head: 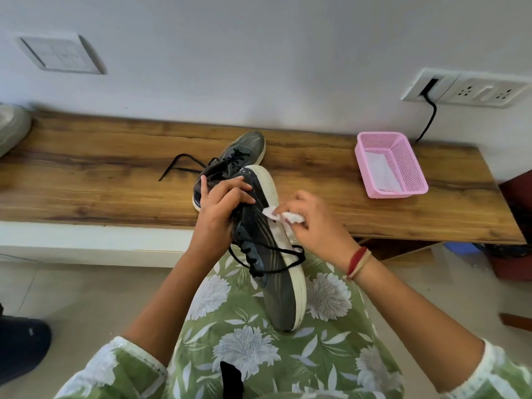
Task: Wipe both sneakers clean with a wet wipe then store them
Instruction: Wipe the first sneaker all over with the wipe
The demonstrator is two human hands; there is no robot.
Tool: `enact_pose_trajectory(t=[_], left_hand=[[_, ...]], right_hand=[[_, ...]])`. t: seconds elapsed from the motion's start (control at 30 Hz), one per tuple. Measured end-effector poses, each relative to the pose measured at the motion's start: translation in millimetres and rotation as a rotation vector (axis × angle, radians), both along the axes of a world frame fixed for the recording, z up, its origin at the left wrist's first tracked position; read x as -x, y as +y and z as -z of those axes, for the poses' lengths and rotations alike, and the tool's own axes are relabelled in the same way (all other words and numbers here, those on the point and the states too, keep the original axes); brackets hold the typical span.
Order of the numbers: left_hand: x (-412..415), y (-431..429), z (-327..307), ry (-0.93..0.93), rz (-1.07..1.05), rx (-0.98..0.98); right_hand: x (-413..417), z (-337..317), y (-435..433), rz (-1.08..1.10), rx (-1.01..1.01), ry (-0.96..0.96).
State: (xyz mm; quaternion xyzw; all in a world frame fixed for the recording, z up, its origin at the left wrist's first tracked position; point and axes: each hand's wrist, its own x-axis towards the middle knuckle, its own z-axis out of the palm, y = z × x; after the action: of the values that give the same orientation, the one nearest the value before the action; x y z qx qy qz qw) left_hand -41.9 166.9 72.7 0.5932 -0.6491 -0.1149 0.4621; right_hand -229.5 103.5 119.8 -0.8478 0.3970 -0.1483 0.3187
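- Running along a white wall, a wooden bench (86,174) holds a pink mesh basket (408,174) and one dark grey sneaker (247,148).
- Left hand (221,205) has fingers curled tight around the collar of a second sneaker (273,272), tilted over the lap.
- Right hand (311,223) pinches a crumpled wet wipe (283,216) against its white sole edge, at the fingertips.

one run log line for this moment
step: wiping first sneaker | left hand: holds sneaker | right hand: wet wipe on sole edge | second sneaker: on bench
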Motion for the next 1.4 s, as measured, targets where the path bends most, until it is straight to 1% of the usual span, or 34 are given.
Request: enact_pose_trajectory(t=[0.03, 0.1, 0.13, 0.17, 0.2, 0.23, 0.3, 0.37, 0.43, 0.5, 0.53, 0.6, 0.67, 0.7, 0.83, 0.97, 1.03, 1.1, 1.2, 1.23, 1.27, 1.3, 1.33, 1.37, 1.4], left_hand=[[0.1, -0.1, 0.1, 0.000, 0.002, -0.007], [1.3, -1.4, -1.9, -0.005, 0.005, -0.014], [2.2, -2.2, -3.6, -0.011, 0.007, -0.012], [3.1, -2.8, -5.6, -0.026, 0.014, -0.009], [4.0, -2.9, -7.9, -0.050, 0.028, -0.003], [4.8, -2.8, -9.9, -0.080, 0.043, 0.010], [6.9, -1.3, -12.3, -0.159, 0.079, 0.053], [11.2, 0.6, -13.9, -0.238, 0.110, 0.092], [16.7, 1.6, -15.4, -0.293, 0.130, 0.125], [21.6, 1.7, -15.5, -0.336, 0.133, 0.152], [23.7, 1.5, -15.5, -0.354, 0.131, 0.162], [27.2, 0.8, -15.2, -0.386, 0.135, 0.178], [29.8, 0.0, -14.9, -0.417, 0.144, 0.192], [31.0, -0.3, -14.6, -0.427, 0.148, 0.195], [32.8, -1.2, -14.3, -0.440, 0.149, 0.195], [31.6, -1.2, -12.0, -0.440, 0.136, 0.179], [31.2, 0.1, -10.4, -0.440, 0.136, 0.174], [32.6, 1.6, -9.1, -0.445, 0.134, 0.173], [34.2, 3.0, -5.9, -0.437, 0.122, 0.160], [33.5, 3.4, -5.0, -0.428, 0.118, 0.150], [32.4, 3.9, -4.4, -0.419, 0.112, 0.141], [30.9, 4.3, -4.5, -0.410, 0.106, 0.138], [29.6, 4.4, -4.9, -0.402, 0.100, 0.139], [29.0, 4.6, -5.7, -0.397, 0.099, 0.142], [29.3, 4.4, -6.5, -0.396, 0.101, 0.145]], right_hand=[[1.9, -2.3, -3.0, 0.148, -0.168, -0.109], [0.7, -12.9, -13.0, 0.534, -0.634, -0.503], [-0.2, -18.4, -20.1, 0.671, -0.829, -0.702], [-0.7, -23.4, -27.6, 0.741, -0.950, -0.832], [-0.9, -27.4, -35.0, 0.762, -1.007, -0.883], [-2.5, -32.2, -41.8, 0.743, -1.026, -0.881], [-7.8, -42.1, -52.3, 0.641, -0.973, -0.818], [-15.0, -49.7, -63.6, 0.512, -0.836, -0.705], [-23.9, -55.3, -76.7, 0.366, -0.636, -0.485], [-33.6, -57.6, -89.5, 0.212, -0.430, -0.204], [-38.7, -59.0, -94.2, 0.119, -0.370, -0.087], [-49.3, -59.6, -99.5, -0.050, -0.312, 0.096], [-57.4, -59.7, -101.6, -0.131, -0.240, 0.236], [-59.3, -59.8, -103.4, -0.130, -0.215, 0.265], [-54.4, -65.0, -99.6, -0.137, -0.169, 0.326], [-38.4, -61.6, -68.1, -0.196, 0.095, 0.366], [-25.3, -56.7, -52.0, -0.199, 0.185, 0.353], [-10.0, -53.3, -36.5, -0.164, 0.205, 0.327], [7.9, -42.6, -11.5, -0.159, 0.292, 0.265], [12.7, -38.4, -5.6, -0.161, 0.279, 0.260], [17.5, -35.0, -3.0, -0.149, 0.224, 0.256], [21.0, -33.2, -4.9, -0.103, 0.097, 0.219], [22.3, -34.7, -9.9, -0.019, -0.079, 0.118], [21.4, -37.2, -16.6, 0.106, -0.220, -0.056], [19.0, -39.2, -25.5, 0.237, -0.256, -0.225]])
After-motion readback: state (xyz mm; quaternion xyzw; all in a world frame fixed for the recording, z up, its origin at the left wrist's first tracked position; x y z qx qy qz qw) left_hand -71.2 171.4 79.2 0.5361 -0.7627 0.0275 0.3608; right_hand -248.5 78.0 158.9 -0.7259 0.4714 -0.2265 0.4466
